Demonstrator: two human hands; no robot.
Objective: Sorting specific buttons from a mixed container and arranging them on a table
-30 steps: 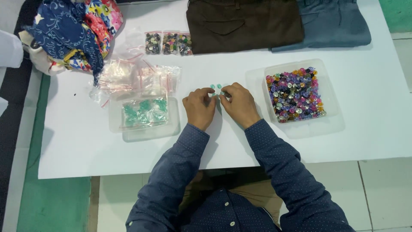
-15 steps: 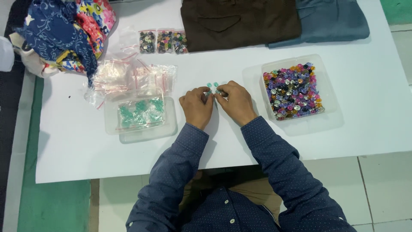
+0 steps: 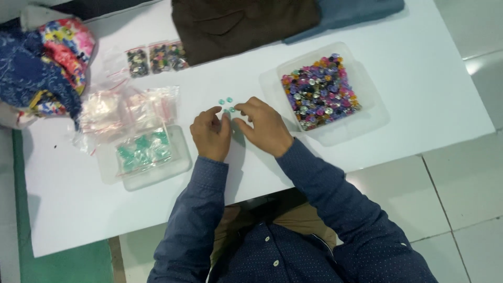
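Your left hand (image 3: 210, 134) and right hand (image 3: 263, 126) rest on the white tabletop (image 3: 414, 78), side by side, with their fingers (image 3: 242, 109) bent together around the little green beads (image 3: 226, 103). The beads lie just left of the clear tub of mixed beads (image 3: 320, 90).

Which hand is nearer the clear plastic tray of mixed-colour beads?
Right. The right hand lies just beside the clear plastic tray of mixed-colour beads; the left hand is farther off, beyond the right.
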